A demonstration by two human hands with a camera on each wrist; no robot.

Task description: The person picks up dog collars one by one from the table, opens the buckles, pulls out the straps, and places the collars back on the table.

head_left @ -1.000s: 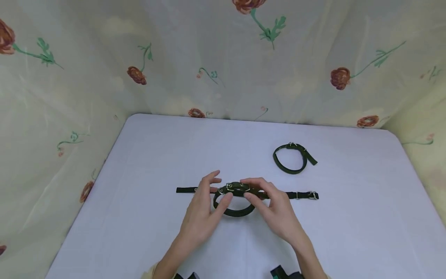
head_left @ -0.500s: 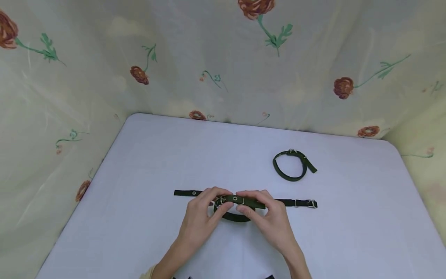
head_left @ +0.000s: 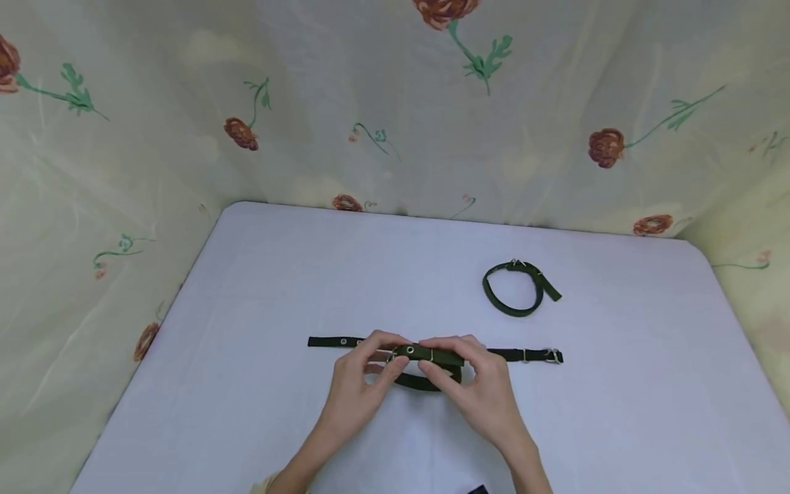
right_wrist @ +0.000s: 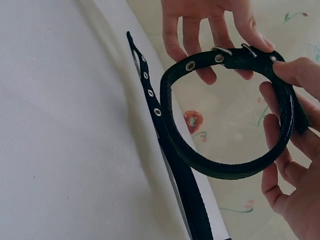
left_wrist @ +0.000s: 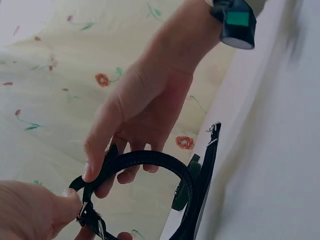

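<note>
Both hands hold a dark green collar bent into a ring, with metal eyelets along its strap. In the head view, the left hand pinches it between thumb and fingers at the buckle end. To the right, the right hand pinches the overlapping strap near a metal keeper loop. The strap's tail lies over the ring and points right. In the left wrist view the buckle shows beside the left thumb. Behind the hands, a second collar lies stretched straight on the table, its middle hidden by them.
A third collar, fastened into a ring with its tail sticking out, lies farther back at the right. The white table is bordered by a flower-patterned cloth behind and at the sides.
The strap arched up at the buckle a second ago; it now lies flat between the hands, its tail pointing right. Both hands have come slightly nearer each other.
</note>
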